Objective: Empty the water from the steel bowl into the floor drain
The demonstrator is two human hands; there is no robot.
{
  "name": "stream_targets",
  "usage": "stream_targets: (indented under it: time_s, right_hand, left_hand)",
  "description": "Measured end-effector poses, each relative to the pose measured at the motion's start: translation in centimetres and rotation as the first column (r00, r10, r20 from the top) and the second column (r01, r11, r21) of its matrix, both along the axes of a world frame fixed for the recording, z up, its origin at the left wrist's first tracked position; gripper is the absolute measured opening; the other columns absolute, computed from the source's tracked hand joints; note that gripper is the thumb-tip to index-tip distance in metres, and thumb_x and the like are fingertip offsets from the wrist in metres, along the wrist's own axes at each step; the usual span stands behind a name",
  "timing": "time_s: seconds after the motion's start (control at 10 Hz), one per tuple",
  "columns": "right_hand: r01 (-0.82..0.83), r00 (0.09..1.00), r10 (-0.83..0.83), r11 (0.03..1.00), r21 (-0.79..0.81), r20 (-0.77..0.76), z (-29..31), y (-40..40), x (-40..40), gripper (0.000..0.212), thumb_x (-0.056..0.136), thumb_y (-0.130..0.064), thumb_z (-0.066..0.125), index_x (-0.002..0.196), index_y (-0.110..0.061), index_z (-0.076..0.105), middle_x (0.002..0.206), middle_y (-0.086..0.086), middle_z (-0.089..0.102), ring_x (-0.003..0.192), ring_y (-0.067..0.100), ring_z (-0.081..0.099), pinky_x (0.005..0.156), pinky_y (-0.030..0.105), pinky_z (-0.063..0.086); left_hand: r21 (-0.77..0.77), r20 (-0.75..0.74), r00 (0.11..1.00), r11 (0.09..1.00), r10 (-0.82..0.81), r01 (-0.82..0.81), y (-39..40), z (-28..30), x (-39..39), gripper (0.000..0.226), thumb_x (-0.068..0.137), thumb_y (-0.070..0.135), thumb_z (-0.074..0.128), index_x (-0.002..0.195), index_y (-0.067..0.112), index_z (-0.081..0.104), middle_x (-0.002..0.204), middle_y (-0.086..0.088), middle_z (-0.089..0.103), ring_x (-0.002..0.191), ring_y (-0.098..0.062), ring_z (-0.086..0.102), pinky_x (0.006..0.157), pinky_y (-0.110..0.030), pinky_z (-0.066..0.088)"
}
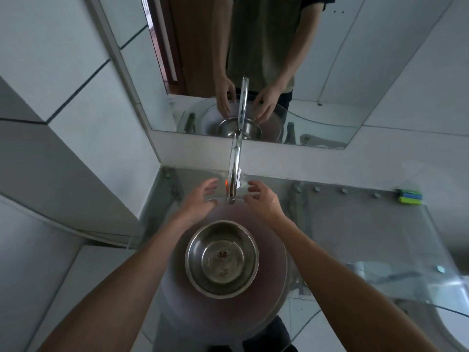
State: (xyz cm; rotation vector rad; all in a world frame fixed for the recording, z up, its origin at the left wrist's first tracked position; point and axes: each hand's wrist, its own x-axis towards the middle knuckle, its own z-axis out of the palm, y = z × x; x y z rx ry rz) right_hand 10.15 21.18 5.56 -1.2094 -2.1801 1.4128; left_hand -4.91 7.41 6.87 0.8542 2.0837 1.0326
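Observation:
A steel bowl [222,259] with a red mark on its bottom sits inside a round glass basin [275,288]; whether it holds water is hard to tell. My left hand [200,198] hovers beyond the bowl's far left side, fingers spread, holding nothing. My right hand [262,199] hovers beyond the far right side, also spread and empty. Both hands flank the spout of the chrome tap [234,171], apart from the bowl. No floor drain is in view.
A glass counter [355,224] runs to the right, with a stack of green and blue sponges [410,196] at its back. A mirror [330,72] hangs on the tiled wall ahead. A tiled wall stands close on the left.

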Motion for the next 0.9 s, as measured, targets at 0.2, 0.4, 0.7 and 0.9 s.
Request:
stream_targets:
  time_s: [0.2,0.4,0.7,0.9]
  right_hand:
    - [-0.085,0.993,0.088,0.996,-0.034,0.084,-1.8,3.4,-3.7,0.049,0.09,-0.02,0.066,0.137,-0.012,0.055,0.128,0.01,0.064,0.096,0.015,0.06,0.082,0.025,0.048]
    - [-0.113,0.985,0.121,0.991,-0.064,0.124,-3.5,4.8,-6.6,0.052,0.09,-0.032,0.068,0.135,-0.011,0.057,0.124,0.01,0.065,0.103,0.022,0.063,0.085,0.024,0.043]
    - [-0.157,0.977,0.162,0.986,-0.048,0.138,-3.6,5.9,-6.3,0.052,0.088,-0.031,0.069,0.134,-0.012,0.058,0.123,0.008,0.066,0.096,0.018,0.063,0.075,0.017,0.044]
    - [-0.007,1.0,0.008,1.0,0.021,-0.03,3.0,6.1,-2.7,0.033,0.094,-0.011,0.061,0.126,-0.012,0.064,0.116,0.006,0.069,0.093,0.018,0.068,0.088,0.034,0.058]
  left_hand:
    - [-0.052,-0.003,1.0,0.999,0.0,-0.001,2.8,-1.7,-1.9,0.07,0.082,0.013,0.076,0.145,0.023,0.049,0.137,-0.001,0.062,0.126,-0.017,0.059,0.107,-0.045,0.047]
    - [-0.074,0.011,1.0,0.997,0.019,-0.019,4.5,-3.5,-2.5,0.065,0.08,0.035,0.076,0.14,0.02,0.056,0.127,0.0,0.069,0.118,-0.014,0.065,0.104,-0.041,0.05]
    - [-0.082,0.071,0.994,0.994,0.082,-0.076,6.0,-3.3,-2.3,0.053,0.091,0.015,0.07,0.138,0.001,0.053,0.127,-0.013,0.064,0.118,-0.028,0.061,0.107,-0.045,0.045]
    - [-0.04,0.019,0.998,0.997,0.067,-0.066,4.9,-3.6,-3.6,0.06,0.084,0.001,0.068,0.142,0.011,0.053,0.131,-0.011,0.065,0.121,-0.027,0.063,0.103,-0.046,0.051]
